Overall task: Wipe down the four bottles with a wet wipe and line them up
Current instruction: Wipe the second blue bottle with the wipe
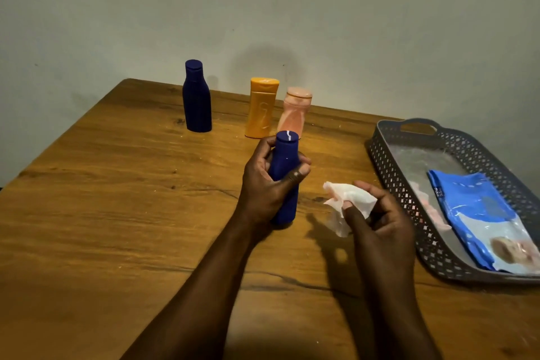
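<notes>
My left hand grips a dark blue bottle around its middle, upright, its base near the wooden table. A crumpled white wet wipe is pinched in my right hand, just right of that bottle and apart from it. A second dark blue bottle stands at the back left. An orange bottle and a pink bottle stand side by side behind the held one.
A grey perforated tray sits at the right of the table. In it lies a blue and white pack of wipes on clear plastic. A plain wall rises behind the table's far edge.
</notes>
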{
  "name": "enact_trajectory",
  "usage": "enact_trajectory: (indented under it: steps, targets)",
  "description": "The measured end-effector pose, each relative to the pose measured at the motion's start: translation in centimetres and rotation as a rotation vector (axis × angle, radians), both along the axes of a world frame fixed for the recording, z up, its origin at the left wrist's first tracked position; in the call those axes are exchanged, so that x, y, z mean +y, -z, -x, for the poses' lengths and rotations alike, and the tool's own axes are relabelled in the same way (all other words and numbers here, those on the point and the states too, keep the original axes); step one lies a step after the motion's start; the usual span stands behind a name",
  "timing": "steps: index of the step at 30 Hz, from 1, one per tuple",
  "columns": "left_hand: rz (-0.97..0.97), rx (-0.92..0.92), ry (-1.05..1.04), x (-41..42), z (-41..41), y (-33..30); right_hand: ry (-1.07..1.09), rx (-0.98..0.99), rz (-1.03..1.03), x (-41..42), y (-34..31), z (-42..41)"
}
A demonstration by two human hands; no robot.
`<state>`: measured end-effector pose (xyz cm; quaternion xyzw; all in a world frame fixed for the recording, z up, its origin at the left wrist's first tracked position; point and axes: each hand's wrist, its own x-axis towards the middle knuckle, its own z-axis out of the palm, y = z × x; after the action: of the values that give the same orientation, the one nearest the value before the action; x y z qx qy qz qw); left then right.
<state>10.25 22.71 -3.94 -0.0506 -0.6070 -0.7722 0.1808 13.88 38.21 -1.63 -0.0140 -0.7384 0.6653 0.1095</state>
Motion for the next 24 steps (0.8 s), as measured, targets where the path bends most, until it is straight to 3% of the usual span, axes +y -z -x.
enact_trajectory:
  steps: [3,10,14,19,24]
  targets:
    - [0.164,0.020,-0.027,0.5,-0.1,0.1,0.045,0.058,0.030,0.0,-0.8,-0.1]
    - [0.274,0.038,-0.046,1.0,-0.2,0.7,0.145,0.534,-0.304,-0.7,-1.8,-0.6]
    - [0.290,0.064,-0.047,1.0,-0.3,0.6,0.198,0.576,-0.289,-1.5,-1.2,-0.9]
    - [0.308,0.075,-0.008,1.2,-0.4,0.5,0.240,0.754,-0.424,-2.2,-2.4,0.2]
    - [0.273,0.094,0.033,1.4,-0.4,1.1,0.103,0.676,-0.680,-4.1,-2.2,1.6]
